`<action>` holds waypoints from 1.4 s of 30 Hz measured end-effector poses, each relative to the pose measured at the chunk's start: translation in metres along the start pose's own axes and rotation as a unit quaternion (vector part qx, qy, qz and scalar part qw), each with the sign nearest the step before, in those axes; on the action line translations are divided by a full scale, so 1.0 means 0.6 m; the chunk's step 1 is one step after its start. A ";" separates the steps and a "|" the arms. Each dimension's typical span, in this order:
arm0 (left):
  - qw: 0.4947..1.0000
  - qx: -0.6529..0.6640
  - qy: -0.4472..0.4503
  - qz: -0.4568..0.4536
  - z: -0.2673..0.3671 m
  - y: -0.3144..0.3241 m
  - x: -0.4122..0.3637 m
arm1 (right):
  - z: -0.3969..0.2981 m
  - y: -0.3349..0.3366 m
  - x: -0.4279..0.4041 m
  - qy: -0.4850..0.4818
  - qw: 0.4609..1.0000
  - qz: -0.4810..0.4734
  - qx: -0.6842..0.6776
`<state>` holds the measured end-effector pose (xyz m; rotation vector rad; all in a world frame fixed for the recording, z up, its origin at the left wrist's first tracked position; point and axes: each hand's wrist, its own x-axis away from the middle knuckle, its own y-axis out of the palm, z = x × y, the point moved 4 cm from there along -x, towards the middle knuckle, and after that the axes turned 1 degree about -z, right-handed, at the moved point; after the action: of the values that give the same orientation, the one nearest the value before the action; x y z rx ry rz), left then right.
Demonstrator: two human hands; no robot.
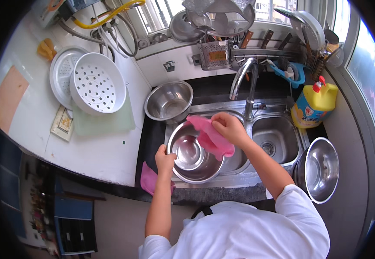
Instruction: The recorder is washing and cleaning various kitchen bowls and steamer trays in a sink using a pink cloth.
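My left hand [165,161] grips the left rim of a stainless steel bowl [203,173], which is tilted over the left basin of a double sink [236,106]. Above that bowl's right side, my right hand [228,128] pinches a pink cloth [210,139] that hangs down over the rim. Another pink cloth [149,178] lies on the counter's front edge, partly behind my left forearm. A second steel bowl [169,102] stands at the back left of the sink. The curved faucet [250,84] rises behind the basins.
Steel bowls [318,171] lean at the right of the sink. A yellow detergent jug [315,105] stands at the back right. On the left wall hang a white perforated basket [98,84] and a steamer tray [61,74]. Knives [266,39] stand in a rack behind the faucet.
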<state>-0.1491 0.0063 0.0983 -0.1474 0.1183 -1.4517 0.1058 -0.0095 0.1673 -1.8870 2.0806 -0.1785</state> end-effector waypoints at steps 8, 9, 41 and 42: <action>1.000 -0.022 0.007 -0.009 -0.006 0.010 -0.003 | -0.118 -0.055 -0.050 -0.143 0.980 0.073 -0.115; 1.000 -0.012 0.018 -0.022 -0.002 0.017 -0.002 | -0.138 -0.047 -0.048 -0.142 0.981 0.071 -0.114; 0.956 0.127 0.212 0.158 0.209 -0.020 0.050 | 0.064 0.206 0.029 0.121 0.799 0.183 -0.560; 0.942 0.127 0.232 0.207 0.199 -0.012 0.060 | 0.051 0.217 0.039 0.121 0.798 0.183 -0.561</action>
<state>-0.1314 -0.0271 0.2176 0.4156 0.3248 -1.0433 -0.0091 -0.0138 0.0953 -1.9130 3.0278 1.2368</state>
